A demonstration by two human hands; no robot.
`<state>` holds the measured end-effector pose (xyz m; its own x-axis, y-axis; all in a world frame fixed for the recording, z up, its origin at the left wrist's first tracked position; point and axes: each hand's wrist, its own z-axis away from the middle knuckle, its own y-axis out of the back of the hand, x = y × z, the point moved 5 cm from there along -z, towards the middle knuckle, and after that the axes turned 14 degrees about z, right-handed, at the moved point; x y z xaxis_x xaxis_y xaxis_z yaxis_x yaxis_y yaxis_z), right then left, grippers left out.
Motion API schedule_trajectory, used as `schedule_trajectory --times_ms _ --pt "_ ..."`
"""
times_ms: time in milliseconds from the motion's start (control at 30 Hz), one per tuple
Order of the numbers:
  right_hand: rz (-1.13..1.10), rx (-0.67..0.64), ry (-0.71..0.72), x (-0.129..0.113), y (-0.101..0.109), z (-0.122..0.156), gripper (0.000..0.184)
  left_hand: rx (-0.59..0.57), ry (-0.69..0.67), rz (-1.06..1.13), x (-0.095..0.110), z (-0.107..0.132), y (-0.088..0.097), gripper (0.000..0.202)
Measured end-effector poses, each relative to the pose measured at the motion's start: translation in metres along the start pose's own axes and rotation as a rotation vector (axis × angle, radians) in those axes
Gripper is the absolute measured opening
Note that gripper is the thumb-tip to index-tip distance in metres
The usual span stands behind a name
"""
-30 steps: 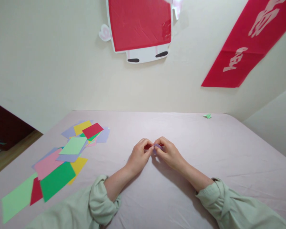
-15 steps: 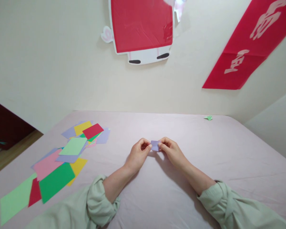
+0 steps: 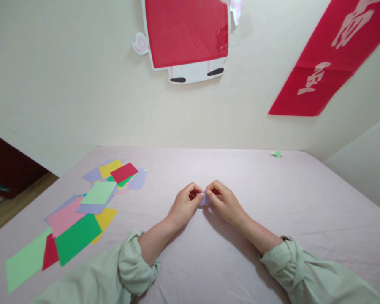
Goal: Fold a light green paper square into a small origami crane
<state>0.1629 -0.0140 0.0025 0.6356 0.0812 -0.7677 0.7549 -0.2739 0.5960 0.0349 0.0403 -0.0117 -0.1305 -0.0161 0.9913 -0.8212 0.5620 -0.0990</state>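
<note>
A small piece of purple paper is pinched between my two hands, just above the pale pink sheet. My left hand grips its left side between thumb and curled fingers. On the other side my right hand pinches it with thumb and forefinger. The fingertips of both hands are close together and cover much of the paper, so its exact folds are hidden.
Several coloured paper sheets lie overlapping on the left, among them a dark green sheet, a pink sheet and a red sheet. A small folded green paper sits at the back right, near the wall.
My hands have come closer together, the right one shifting left. The purple paper, flat and rectangular before, now shows as a smaller piece, partly covered by fingers.
</note>
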Motion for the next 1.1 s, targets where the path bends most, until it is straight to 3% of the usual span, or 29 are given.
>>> schedule_trajectory --times_ms 267,600,800,1100 --pt "-0.353 -0.012 -0.189 0.017 -0.012 -0.001 0.009 0.016 0.034 0.055 -0.002 0.001 -0.002 0.013" --pt "0.031 -0.002 0.020 -0.006 -0.003 0.002 0.006 -0.030 -0.123 -0.146 0.009 0.005 -0.004 0.007" --pt "-0.046 -0.036 -0.031 0.003 -0.004 -0.002 0.004 0.034 -0.166 -0.147 0.012 0.005 0.000 0.007" --pt "0.002 -0.023 -0.090 0.015 -0.004 -0.005 0.004 0.160 -0.046 -0.027 0.006 0.001 0.008 0.007"
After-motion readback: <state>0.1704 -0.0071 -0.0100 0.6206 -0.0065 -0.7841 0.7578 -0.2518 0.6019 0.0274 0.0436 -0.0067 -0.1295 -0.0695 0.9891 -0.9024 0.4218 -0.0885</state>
